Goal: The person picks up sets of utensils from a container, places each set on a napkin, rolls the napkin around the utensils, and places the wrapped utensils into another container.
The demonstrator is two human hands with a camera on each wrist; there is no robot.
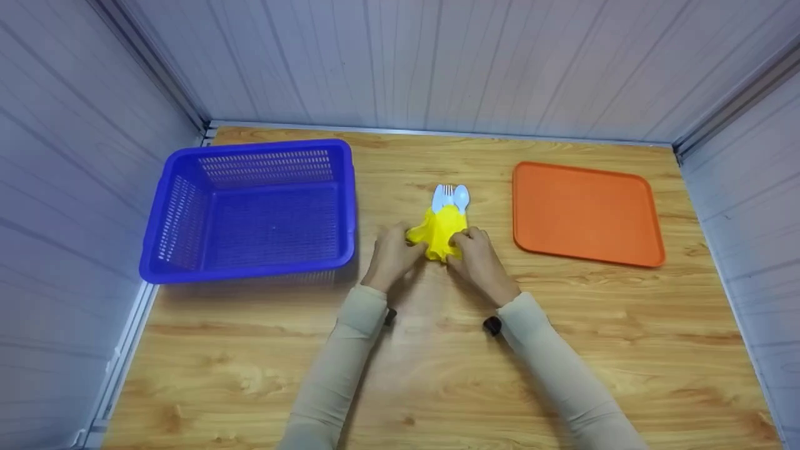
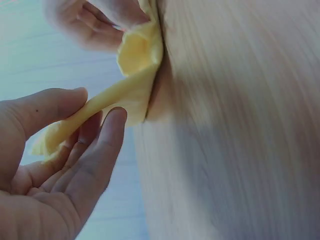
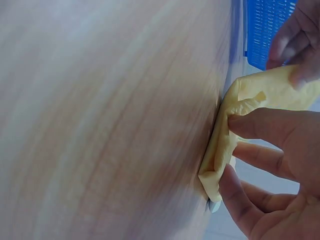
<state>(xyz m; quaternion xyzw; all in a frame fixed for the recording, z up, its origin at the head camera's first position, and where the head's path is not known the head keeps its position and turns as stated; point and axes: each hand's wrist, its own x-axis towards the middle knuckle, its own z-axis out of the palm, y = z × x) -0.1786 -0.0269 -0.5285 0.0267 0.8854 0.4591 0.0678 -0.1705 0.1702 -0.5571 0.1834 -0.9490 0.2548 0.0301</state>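
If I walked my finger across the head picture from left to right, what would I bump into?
Blue basket → left hand → yellow cloth → right hand → orange tray.

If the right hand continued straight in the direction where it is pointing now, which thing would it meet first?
The yellow cloth, which the right hand is touching. Beyond it, probably the pale cutlery, though height is hard to judge.

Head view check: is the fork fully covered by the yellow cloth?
No, the fork shows its tines beyond the far edge of the yellow cloth, beside the spoon.
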